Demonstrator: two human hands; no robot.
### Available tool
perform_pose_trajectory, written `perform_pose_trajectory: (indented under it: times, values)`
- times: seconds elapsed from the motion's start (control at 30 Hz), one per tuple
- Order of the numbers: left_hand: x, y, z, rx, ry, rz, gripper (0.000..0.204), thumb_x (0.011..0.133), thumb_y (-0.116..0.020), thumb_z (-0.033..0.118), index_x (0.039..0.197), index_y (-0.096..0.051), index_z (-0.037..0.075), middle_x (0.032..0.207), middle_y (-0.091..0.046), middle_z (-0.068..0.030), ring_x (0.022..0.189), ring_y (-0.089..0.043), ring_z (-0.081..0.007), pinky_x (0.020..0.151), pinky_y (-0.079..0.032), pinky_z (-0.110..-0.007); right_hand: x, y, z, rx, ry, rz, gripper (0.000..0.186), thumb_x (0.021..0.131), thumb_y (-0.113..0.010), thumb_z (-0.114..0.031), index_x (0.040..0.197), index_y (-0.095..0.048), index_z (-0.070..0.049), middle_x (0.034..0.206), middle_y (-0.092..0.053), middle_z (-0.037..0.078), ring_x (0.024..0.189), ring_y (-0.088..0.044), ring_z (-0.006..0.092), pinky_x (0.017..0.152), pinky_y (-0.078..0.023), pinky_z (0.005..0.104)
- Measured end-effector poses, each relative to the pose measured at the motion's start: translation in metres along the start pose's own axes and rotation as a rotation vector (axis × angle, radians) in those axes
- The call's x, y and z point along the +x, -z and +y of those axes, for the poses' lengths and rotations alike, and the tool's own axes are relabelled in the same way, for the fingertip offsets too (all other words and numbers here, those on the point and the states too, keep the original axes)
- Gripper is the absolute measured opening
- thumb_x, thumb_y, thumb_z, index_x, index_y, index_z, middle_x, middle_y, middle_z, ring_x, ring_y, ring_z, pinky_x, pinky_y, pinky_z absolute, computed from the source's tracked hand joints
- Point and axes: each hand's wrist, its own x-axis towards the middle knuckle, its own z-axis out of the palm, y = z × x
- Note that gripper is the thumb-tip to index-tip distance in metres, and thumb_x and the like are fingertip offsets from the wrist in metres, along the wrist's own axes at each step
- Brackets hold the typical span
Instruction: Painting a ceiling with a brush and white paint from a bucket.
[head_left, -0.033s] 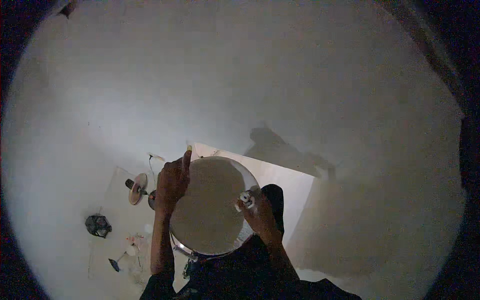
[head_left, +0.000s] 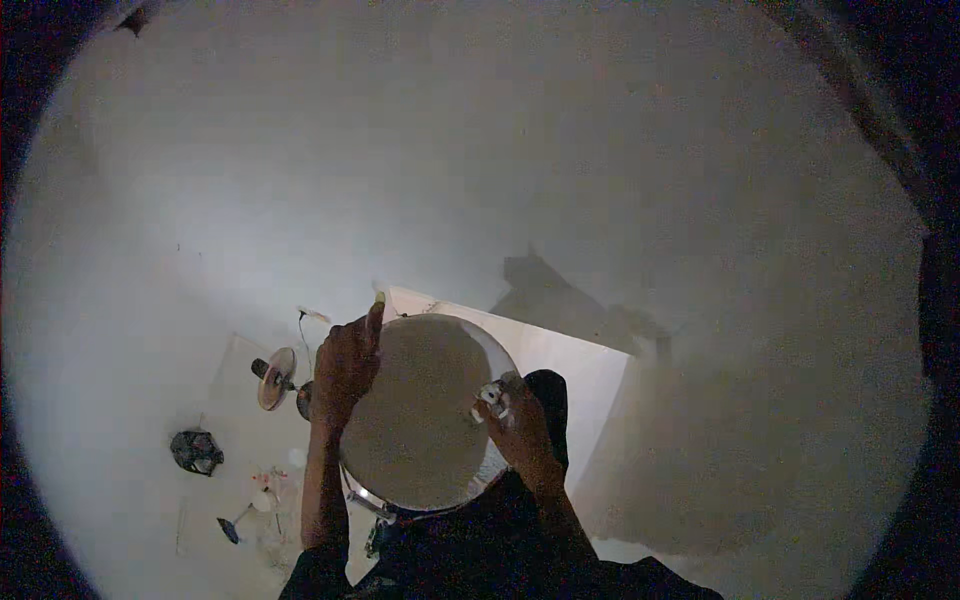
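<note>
- Lying face up over the person's lap, the large round disc (head_left: pixel 415 425) overlaps the left part of the white panel (head_left: pixel 595 375), below its upper left corner.
- Its face looks flat and dull tan, with a shiny rim (head_left: pixel 375 503) along the lower left; I'd judge it stiff, awkward more for breadth than weight, and perhaps slick at that edge.
- Best hold, in my view: opposite sides of the rim, sparing the face (it may mark or dent).
- The left hand (head_left: pixel 345 365) lies along the disc's left edge, fingers mostly curled and one digit pointing toward the panel's upper left corner; whether its grip has the rim, I cannot tell.
- The right hand (head_left: pixel 522 430) is over the disc's right side, its grip closed around a small white wad (head_left: pixel 491 391), probably soft and light.
- Just left of the left hand are a dark round piece (head_left: pixel 304 400) and a tan round plate with a dark knob (head_left: pixel 272 392), crowding that side.
- Farther left lies a dark cage-like object (head_left: pixel 195 452); a small dark-tipped piece (head_left: pixel 229 530) sits below it, clear of both hands.
</note>
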Motion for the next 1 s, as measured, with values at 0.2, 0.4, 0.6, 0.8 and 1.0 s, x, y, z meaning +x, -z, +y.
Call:
perform_pose_trajectory:
  times: [0.2,0.4,0.6,0.8,1.0]
  values:
    - [-0.001,0.005,0.003,0.071,-0.058,0.101,0.069,0.079,-0.058,0.006,0.142,-0.032,0.007,0.106,-0.061,-0.012,0.079,-0.058,-0.0295,0.069,-0.052,-0.042,0.004,-0.02,0.018,-0.081,-0.014,-0.095,0.027,0.088,-0.064,-0.024,0.095,-0.062,0.001,0.085,-0.067,0.018,0.079,-0.067,0.0306,0.071,-0.052,0.0387]
    - [0.003,0.003,0.0,0.05,-0.182,0.238,0.072,0.077,-0.057,0.003,0.144,-0.03,0.007,0.099,-0.063,-0.0142,0.075,-0.059,-0.0307,0.064,-0.053,-0.041,0.003,-0.036,0.022,-0.09,-0.02,-0.174,0.026,0.089,-0.062,-0.025,0.095,-0.063,0.0,0.081,-0.067,0.015,0.075,-0.066,0.0286,0.07,-0.051,0.0372]
    - [0.007,0.006,0.002,0.068,-0.066,0.06,0.072,0.078,-0.058,0.003,0.144,-0.028,0.008,0.095,-0.063,-0.0162,0.076,-0.061,-0.0341,0.061,-0.054,-0.042,0.003,-0.036,0.016,-0.01,0.053,-0.249,0.03,0.088,-0.065,-0.026,0.099,-0.064,0.001,0.081,-0.067,0.015,0.073,-0.067,0.0259,0.068,-0.052,0.0368]
    - [0.004,0.009,0.004,0.134,-0.054,0.096,0.072,0.077,-0.06,0.002,0.142,-0.03,0.007,0.093,-0.064,-0.0189,0.069,-0.062,-0.0353,0.059,-0.055,-0.042,0.002,-0.047,0.032,-0.084,-0.033,-0.256,0.035,0.087,-0.066,-0.031,0.099,-0.066,0.002,0.084,-0.068,0.018,0.069,-0.068,0.024,0.065,-0.053,0.0372]
    - [0.008,0.015,0.006,0.041,-0.044,0.069,0.07,0.078,-0.059,0.002,0.141,-0.03,0.006,0.091,-0.064,-0.0178,0.069,-0.062,-0.0343,0.059,-0.055,-0.043,0.001,-0.048,0.03,-0.008,-0.064,-0.217,0.036,0.087,-0.067,-0.032,0.098,-0.065,0.002,0.085,-0.068,0.018,0.071,-0.067,0.0255,0.068,-0.053,0.0377]
